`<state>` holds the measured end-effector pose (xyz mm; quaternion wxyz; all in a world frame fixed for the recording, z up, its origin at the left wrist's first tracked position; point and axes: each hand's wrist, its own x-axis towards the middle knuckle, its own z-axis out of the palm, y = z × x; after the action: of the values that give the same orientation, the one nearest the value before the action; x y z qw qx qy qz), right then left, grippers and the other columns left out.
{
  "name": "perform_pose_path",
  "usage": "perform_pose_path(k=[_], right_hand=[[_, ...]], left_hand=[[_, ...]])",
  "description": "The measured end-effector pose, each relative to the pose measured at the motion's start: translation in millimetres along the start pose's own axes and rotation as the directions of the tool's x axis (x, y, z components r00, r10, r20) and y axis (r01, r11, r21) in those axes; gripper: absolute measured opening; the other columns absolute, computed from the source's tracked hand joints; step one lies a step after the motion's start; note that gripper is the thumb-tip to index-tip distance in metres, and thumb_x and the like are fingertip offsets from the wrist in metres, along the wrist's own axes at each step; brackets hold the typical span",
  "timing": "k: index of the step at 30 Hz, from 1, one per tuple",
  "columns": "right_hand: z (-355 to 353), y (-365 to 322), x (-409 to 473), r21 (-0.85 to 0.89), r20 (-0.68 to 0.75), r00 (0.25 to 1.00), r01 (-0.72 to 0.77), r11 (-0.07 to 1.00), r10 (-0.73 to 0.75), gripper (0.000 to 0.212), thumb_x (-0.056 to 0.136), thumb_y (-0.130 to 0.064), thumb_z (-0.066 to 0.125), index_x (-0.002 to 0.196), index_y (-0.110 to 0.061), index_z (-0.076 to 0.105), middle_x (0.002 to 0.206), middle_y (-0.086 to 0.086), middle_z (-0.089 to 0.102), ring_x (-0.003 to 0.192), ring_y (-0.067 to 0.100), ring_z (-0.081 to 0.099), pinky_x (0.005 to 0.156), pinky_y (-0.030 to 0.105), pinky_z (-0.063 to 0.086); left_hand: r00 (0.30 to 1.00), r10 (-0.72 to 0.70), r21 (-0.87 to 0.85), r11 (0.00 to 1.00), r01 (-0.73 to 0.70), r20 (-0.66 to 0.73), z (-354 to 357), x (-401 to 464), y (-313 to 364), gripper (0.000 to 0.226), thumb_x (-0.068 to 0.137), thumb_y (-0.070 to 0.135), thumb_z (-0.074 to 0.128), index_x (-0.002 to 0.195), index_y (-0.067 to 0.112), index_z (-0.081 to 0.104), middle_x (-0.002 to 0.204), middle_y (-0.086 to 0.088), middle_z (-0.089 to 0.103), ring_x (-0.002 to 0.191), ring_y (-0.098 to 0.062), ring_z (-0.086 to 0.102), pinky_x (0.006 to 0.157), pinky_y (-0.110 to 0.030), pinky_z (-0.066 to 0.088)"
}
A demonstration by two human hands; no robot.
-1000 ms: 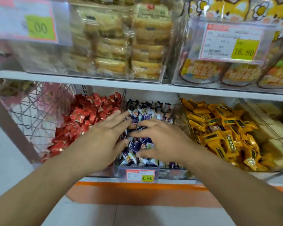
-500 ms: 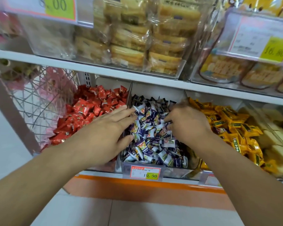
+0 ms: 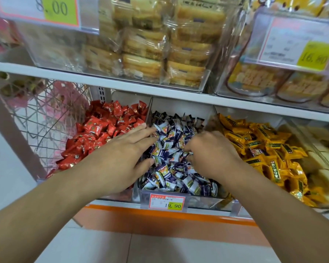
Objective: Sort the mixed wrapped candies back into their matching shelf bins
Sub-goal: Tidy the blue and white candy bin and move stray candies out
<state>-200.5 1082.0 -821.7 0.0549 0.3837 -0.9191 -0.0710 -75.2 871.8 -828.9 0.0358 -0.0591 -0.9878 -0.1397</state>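
Head view: left hand [image 3: 120,158] lies flat, fingers straight, on the purple-and-white wrapped candies [image 3: 171,168] in the clear middle bin [image 3: 198,201]; right hand [image 3: 211,154], fingers curled, digs into them, grasp hidden.

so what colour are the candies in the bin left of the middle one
Red wrappers, head view.

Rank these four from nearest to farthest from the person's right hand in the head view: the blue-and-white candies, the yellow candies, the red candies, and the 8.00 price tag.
1. Blue-and-white candies: middle bin, under the right hand, whose fingers touch them.
2. Yellow candies: next bin to the right.
3. Red candies: left bin, beyond the left hand.
4. 8.00 price tag: upper shelf, far left.
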Motion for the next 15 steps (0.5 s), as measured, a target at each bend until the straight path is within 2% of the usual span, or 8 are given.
perform_pose_path(k=[2, 6, 8, 10, 11, 13, 15], right_hand=[[-5, 5, -1, -0.058, 0.027, 0.999, -0.023, 0.998, 0.024, 0.025, 0.090, -0.020, 0.073, 0.111, -0.032, 0.077, 0.104, -0.003, 0.076, 0.098, 0.024, 0.068, 0.095, 0.033, 0.047], [-19, 21, -12, 0.056, 0.149, 0.989, 0.003, 0.998, -0.011, 0.032, 0.089, -0.015, 0.071, 0.113, -0.035, 0.079, 0.112, -0.009, 0.077, 0.106, 0.020, 0.068, 0.096, 0.032, 0.051], [-18, 26, -15, 0.064, 0.172, 0.985, -0.017, 0.998, 0.006, 0.025, 0.085, -0.013, 0.070, 0.100, -0.030, 0.081, 0.101, -0.003, 0.078, 0.097, 0.022, 0.069, 0.084, 0.033, 0.059], [-14, 25, -14, 0.051, 0.128, 0.992, -0.023, 0.998, 0.016, 0.014, 0.085, -0.017, 0.069, 0.093, -0.023, 0.078, 0.093, 0.000, 0.076, 0.090, 0.024, 0.069, 0.077, 0.032, 0.058], [-13, 22, -13, 0.053, 0.102, 0.995, -0.007, 0.999, 0.002, 0.014, 0.086, -0.019, 0.069, 0.097, -0.023, 0.077, 0.098, -0.001, 0.074, 0.093, 0.024, 0.068, 0.080, 0.032, 0.056], [-12, 14, -12, 0.128, 0.092, 0.994, 0.048, 0.991, -0.060, 0.029, 0.090, -0.020, 0.068, 0.118, -0.028, 0.071, 0.122, -0.004, 0.068, 0.111, 0.025, 0.064, 0.090, 0.039, 0.057], [-12, 8, -12, 0.212, 0.170, 0.980, 0.067, 0.975, -0.105, 0.049, 0.093, -0.019, 0.064, 0.140, -0.033, 0.059, 0.137, -0.004, 0.063, 0.122, 0.025, 0.061, 0.095, 0.046, 0.057]], left_hand=[[1.000, 0.007, -0.002, 1.000, -0.007, -0.015, 2, 0, -2, 0.064, 0.104, 0.047, 0.044, 0.162, 0.031, 0.020, 0.170, 0.020, 0.001, 0.152, 0.005, -0.015, 0.123, -0.017, -0.005], [0.999, 0.019, -0.003, 1.000, -0.019, -0.034, 5, 0, -4, 0.063, 0.104, 0.046, 0.046, 0.161, 0.028, 0.027, 0.170, 0.018, 0.006, 0.155, 0.001, -0.009, 0.124, -0.021, -0.001], [0.999, 0.026, 0.002, 1.000, -0.026, -0.043, 6, 1, -4, 0.062, 0.104, 0.044, 0.048, 0.160, 0.027, 0.029, 0.170, 0.017, 0.008, 0.155, 0.000, -0.008, 0.123, -0.020, -0.001], [0.997, 0.038, 0.025, 0.999, -0.036, -0.064, 8, 2, -4, 0.061, 0.103, 0.041, 0.051, 0.159, 0.025, 0.033, 0.169, 0.014, 0.013, 0.156, -0.003, -0.005, 0.124, -0.022, 0.001], [0.996, 0.044, 0.048, 0.998, -0.040, -0.078, 9, 2, -3, 0.060, 0.103, 0.039, 0.053, 0.158, 0.024, 0.036, 0.169, 0.011, 0.017, 0.157, -0.006, -0.001, 0.126, -0.025, 0.005], [0.992, 0.061, 0.115, 0.992, -0.049, -0.109, 10, 4, 0, 0.057, 0.100, 0.034, 0.058, 0.155, 0.025, 0.043, 0.167, 0.006, 0.027, 0.158, -0.014, 0.011, 0.127, -0.035, 0.014], [0.987, 0.095, 0.169, 0.983, -0.073, -0.127, 9, 8, 8, 0.053, 0.098, 0.031, 0.060, 0.150, 0.026, 0.049, 0.163, 0.005, 0.036, 0.156, -0.016, 0.022, 0.127, -0.039, 0.019]])
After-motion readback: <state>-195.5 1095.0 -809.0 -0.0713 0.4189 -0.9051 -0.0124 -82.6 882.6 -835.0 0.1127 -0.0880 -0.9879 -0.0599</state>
